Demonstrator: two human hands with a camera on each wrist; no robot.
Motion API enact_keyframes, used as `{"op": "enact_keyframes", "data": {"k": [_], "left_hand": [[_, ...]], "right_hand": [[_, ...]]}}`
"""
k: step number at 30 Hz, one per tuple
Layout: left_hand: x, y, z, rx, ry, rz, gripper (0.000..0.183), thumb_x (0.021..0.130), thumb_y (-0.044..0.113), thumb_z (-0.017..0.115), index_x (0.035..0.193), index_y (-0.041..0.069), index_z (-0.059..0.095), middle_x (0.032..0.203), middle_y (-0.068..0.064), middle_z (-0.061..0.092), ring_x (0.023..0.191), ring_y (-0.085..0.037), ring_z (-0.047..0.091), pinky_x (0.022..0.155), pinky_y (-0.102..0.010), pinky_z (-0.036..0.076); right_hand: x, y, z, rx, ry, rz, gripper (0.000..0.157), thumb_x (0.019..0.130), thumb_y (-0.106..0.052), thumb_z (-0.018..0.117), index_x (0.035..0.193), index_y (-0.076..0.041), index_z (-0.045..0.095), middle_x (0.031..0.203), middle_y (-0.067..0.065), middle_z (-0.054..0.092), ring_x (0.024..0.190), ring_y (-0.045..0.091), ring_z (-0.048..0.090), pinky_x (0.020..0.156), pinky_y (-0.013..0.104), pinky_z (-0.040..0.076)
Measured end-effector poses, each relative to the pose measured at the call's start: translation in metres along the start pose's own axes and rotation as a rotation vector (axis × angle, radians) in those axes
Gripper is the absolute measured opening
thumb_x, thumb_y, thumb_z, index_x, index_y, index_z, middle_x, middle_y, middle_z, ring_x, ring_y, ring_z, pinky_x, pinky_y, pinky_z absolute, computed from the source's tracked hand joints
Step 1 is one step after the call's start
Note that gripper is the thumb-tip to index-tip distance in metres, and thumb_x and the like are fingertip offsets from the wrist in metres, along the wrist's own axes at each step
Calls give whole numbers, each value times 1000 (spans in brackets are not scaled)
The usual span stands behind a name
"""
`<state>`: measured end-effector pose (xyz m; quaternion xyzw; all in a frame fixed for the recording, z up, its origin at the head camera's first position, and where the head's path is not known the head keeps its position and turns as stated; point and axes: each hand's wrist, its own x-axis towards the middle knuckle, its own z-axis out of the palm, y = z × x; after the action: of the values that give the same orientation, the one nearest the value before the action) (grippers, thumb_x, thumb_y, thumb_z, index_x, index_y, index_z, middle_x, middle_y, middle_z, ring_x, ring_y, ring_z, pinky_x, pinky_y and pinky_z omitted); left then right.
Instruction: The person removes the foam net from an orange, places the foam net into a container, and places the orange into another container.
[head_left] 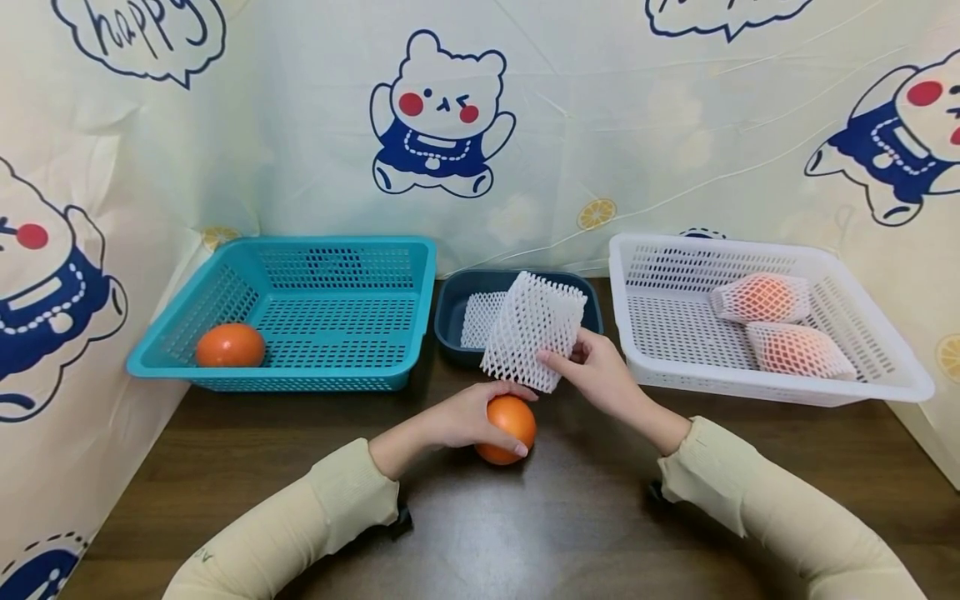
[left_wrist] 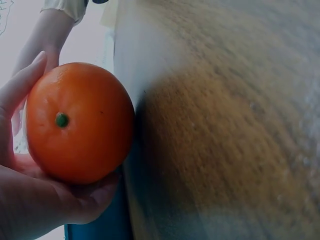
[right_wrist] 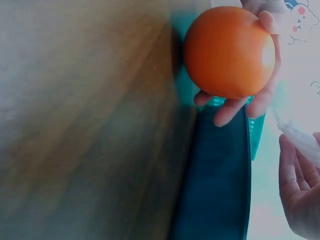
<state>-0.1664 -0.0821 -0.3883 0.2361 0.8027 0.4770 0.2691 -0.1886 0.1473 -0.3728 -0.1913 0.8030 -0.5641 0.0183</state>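
My left hand [head_left: 468,417] grips an orange [head_left: 513,427] low over the middle of the table, thumb on the near side and fingers behind it. In the left wrist view the orange [left_wrist: 80,125] shows a small green stem end. Just above and to the right, my right hand [head_left: 600,371] pinches a white foam net sleeve [head_left: 534,329] by its lower right side. The sleeve hangs flattened and tilted, apart from the orange. Behind it, another foam net [head_left: 480,319] lies in a dark blue tray [head_left: 450,342].
At the left a teal basket [head_left: 416,333] holds one orange [head_left: 231,345]. To the right, a white basket [head_left: 637,358] contains two net-wrapped fruits, one wrapped fruit [head_left: 763,298] behind the other wrapped fruit [head_left: 798,350]. A patterned cloth [head_left: 555,192] hangs behind.
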Motion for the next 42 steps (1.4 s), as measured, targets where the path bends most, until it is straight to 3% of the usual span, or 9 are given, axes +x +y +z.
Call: {"op": "enact_keyframes", "data": {"k": [10, 14, 20, 30, 34, 38, 42], "left_hand": [[3, -6, -1, 5, -16, -22, 50, 89, 24, 77, 133, 9, 60, 119, -6, 61, 102, -24, 57, 84, -37, 51], [5, -8, 0, 18, -14, -25, 47, 90, 25, 77, 131, 11, 60, 118, -5, 61, 102, -24, 57, 84, -37, 51], [7, -9, 2, 26, 5, -30, 44, 90, 24, 78, 129, 11, 61, 117, -4, 61, 101, -24, 57, 84, -37, 50], [8, -6, 4, 55, 42, -48, 44, 89, 25, 79, 127, 13, 62, 115, -5, 61, 98, -22, 58, 82, -35, 51], [9, -6, 4, 59, 42, -54, 44, 89, 25, 79, 128, 12, 62, 115, -5, 61, 99, -23, 58, 82, -36, 51], [9, -6, 4, 64, 41, -51, 45, 88, 25, 79, 127, 11, 62, 115, -6, 61, 98, -22, 58, 82, -36, 51], [9, -6, 4, 62, 41, -49, 45, 88, 25, 78, 128, 11, 61, 115, -6, 61, 98, -22, 58, 81, -35, 51]], "right_hand": [[31, 3, 7, 43, 90, -13, 39, 100, -7, 66, 134, 9, 55, 119, 25, 68, 97, 29, 70, 81, 27, 58], [42, 8, 10, 23, 126, 16, 41, 100, -9, 66, 136, 7, 54, 122, 25, 67, 99, 32, 69, 85, 33, 58], [56, 16, 12, -36, 115, 49, 47, 101, -10, 64, 143, 4, 48, 132, 23, 62, 106, 35, 65, 94, 46, 55], [69, 22, 6, -45, 74, 206, 64, 103, -10, 59, 156, -5, 23, 139, 27, 57, 111, 37, 65, 96, 48, 53], [73, 25, 2, -146, 29, 258, 71, 104, -11, 59, 159, -7, 14, 142, 28, 51, 114, 38, 60, 102, 49, 48], [76, 28, 1, -280, -3, 231, 79, 102, -9, 61, 161, -4, 9, 148, 31, 42, 125, 42, 52, 109, 53, 41], [77, 28, 1, -451, -63, 214, 77, 100, -11, 65, 160, 0, 19, 156, 31, 30, 137, 43, 41, 115, 55, 33]]}}
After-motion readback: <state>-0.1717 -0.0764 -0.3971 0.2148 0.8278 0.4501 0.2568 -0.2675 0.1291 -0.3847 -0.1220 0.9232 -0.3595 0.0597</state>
